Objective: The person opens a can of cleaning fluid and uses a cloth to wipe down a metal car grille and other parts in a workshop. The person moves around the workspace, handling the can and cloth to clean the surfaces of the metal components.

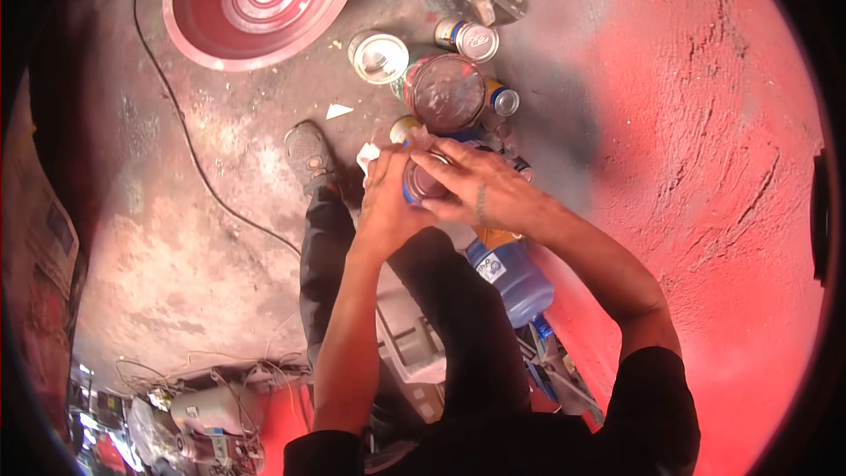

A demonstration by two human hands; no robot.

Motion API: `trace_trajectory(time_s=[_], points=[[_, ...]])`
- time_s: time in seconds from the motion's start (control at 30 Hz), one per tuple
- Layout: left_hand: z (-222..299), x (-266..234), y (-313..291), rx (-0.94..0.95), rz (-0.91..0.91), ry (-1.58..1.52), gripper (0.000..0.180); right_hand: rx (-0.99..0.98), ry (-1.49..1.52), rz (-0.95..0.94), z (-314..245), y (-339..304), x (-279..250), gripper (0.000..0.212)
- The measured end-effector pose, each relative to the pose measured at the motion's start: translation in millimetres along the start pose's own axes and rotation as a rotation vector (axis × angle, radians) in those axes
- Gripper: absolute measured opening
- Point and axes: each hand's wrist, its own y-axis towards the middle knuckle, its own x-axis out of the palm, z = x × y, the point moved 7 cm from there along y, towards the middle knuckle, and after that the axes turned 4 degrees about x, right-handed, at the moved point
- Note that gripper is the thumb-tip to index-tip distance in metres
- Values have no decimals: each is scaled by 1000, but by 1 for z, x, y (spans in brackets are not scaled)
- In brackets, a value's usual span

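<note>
In front of my knees, a small round can with a blue side and a dull reddish top sits between my hands. My left hand is closed round its left side. My right hand curves over its right side, fingers bent across the top edge. Something white and crumpled, like tissue or cloth, shows beside my left fingers. Just beyond my hands stands a clear-walled round tub with a wet-looking inside. My fingers hide much of the can.
Near the tub stand an open-looking silver tin, a labelled can and a small blue-yellow can. Farther off are a pink basin and a plastic bag. A blue water jug lies by my right leg; a black cable crosses the floor.
</note>
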Motion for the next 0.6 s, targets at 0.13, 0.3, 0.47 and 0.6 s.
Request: trace_trajectory(time_s=[0.13, 0.3, 0.47, 0.6], points=[[4, 9, 0, 39, -12, 3, 94, 92, -34, -58, -10, -8, -1, 70], [11, 11, 2, 113, -31, 17, 91, 26, -7, 75, -4, -16, 2, 62], [7, 10, 7, 60, -25, 44, 81, -4, 17, 242, 17, -10, -19, 45], [15, 4, 14, -22, 60, 123, 73, 357, -193, 561, 146, 21, -88, 36]])
